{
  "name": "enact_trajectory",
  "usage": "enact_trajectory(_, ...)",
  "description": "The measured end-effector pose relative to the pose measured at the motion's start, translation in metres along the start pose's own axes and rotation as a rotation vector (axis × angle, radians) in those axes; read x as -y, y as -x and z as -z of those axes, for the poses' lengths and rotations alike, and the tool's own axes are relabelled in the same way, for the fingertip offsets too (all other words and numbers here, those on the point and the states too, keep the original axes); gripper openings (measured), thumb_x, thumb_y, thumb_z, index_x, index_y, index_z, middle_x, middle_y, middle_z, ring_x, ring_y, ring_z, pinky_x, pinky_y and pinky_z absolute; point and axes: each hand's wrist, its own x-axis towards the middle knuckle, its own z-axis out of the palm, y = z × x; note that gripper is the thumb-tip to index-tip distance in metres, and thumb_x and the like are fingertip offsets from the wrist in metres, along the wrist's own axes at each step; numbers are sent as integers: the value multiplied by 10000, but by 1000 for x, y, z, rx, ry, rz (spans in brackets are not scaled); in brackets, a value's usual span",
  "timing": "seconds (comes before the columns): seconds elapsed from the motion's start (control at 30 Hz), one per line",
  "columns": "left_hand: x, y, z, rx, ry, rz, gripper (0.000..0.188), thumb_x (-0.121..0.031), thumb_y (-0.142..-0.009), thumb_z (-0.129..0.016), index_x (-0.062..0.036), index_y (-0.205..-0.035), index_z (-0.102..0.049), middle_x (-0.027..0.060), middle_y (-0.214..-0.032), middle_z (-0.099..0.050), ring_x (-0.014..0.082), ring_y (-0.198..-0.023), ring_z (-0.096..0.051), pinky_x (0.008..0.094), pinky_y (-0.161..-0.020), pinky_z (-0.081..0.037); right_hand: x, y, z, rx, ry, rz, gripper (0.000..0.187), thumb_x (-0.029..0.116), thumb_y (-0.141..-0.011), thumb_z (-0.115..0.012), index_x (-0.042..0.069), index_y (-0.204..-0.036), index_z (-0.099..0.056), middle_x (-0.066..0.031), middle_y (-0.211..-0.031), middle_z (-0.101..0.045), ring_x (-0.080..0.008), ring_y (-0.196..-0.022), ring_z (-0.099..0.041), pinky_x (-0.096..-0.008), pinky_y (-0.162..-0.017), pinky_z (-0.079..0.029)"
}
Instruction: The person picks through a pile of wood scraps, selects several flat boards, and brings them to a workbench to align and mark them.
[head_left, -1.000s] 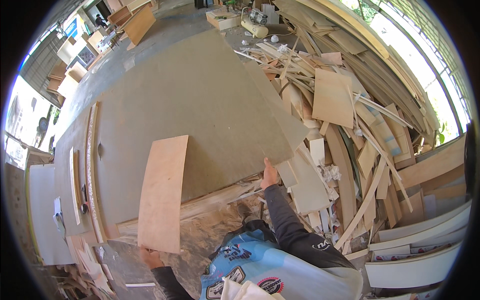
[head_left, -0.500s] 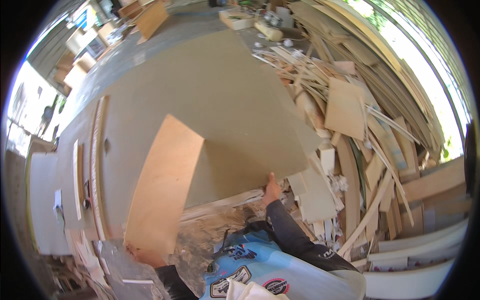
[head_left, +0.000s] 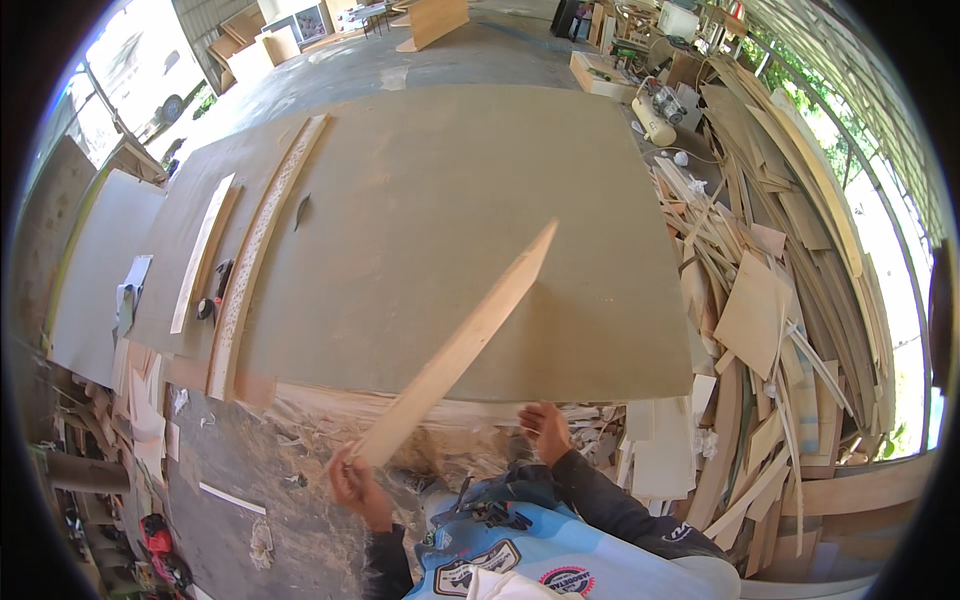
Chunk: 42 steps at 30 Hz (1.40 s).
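My left hand [head_left: 361, 490] grips the near end of a narrow light-brown wooden board [head_left: 462, 342]. Seen almost edge-on, the board slants up and away to the right, over a large grey-brown sheet-topped worktable [head_left: 430, 180]. Its shadow falls on the sheet beside it. By the table's near edge is my right hand [head_left: 546, 432], fingers loosely apart and holding nothing. Whether it touches the edge I cannot tell.
A long pale strip [head_left: 268, 250], a shorter white-faced strip [head_left: 205, 252] and a dark tape measure [head_left: 207, 307] lie on the table's left. Offcuts [head_left: 752, 305] heap up along the right. A compressor [head_left: 655, 115] stands beyond. Scraps litter the floor [head_left: 235, 480].
The board has swung to the right and turned from its broad face to its edge. My left hand moved right with it. My right hand has come off the sheet's corner.
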Motion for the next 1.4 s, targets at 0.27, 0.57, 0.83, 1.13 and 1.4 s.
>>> enact_trajectory(0.27,20,-62,74,276,21,-191,150,38,-898,-581,31,-1041,-628,208,-1015,-684,306,-922,-693,386,-807,-548,-37,-31,-174,250,-356,107,681,598,-927,-435,-26,-1188,-509,-170,-1129,-626,-253,-950,-591,-358,-849,-466)
enact_trajectory(0.57,17,-125,214,532,-85,-539,262,63,-826,-619,-48,-1060,-656,198,-1037,-702,347,-970,-696,411,-826,-546,-111,-11,-320,501,-660,-11,665,543,-962,-380,-50,-1249,-463,-261,-1325,-476,-384,-1263,-455,-564,-1078,-366)
enact_trajectory(0.83,5,-142,268,612,-200,-593,259,37,-828,-638,-100,-1046,-670,188,-1083,-694,336,-1053,-670,438,-890,-532,-114,-24,-418,1131,-755,73,723,624,-939,-379,70,-1404,-388,-242,-1329,-491,-348,-1261,-478,-534,-1070,-379)
enact_trajectory(1.13,39,-116,286,99,-114,-259,269,51,-845,-640,-33,-1099,-652,218,-1081,-684,371,-1077,-650,468,-948,-502,-148,-36,-442,966,-683,-109,675,579,-973,-332,57,-1399,-366,-243,-1321,-500,-374,-1232,-509,-555,-1071,-367)
enact_trajectory(1.4,67,-161,286,-298,-95,164,267,-59,-949,-578,4,-1207,-551,143,-1086,-655,206,-988,-632,318,-872,-483,-151,-18,-425,441,34,-71,708,552,-1000,-292,-88,-1251,-465,-255,-1201,-572,-386,-1130,-573,-548,-1009,-446)
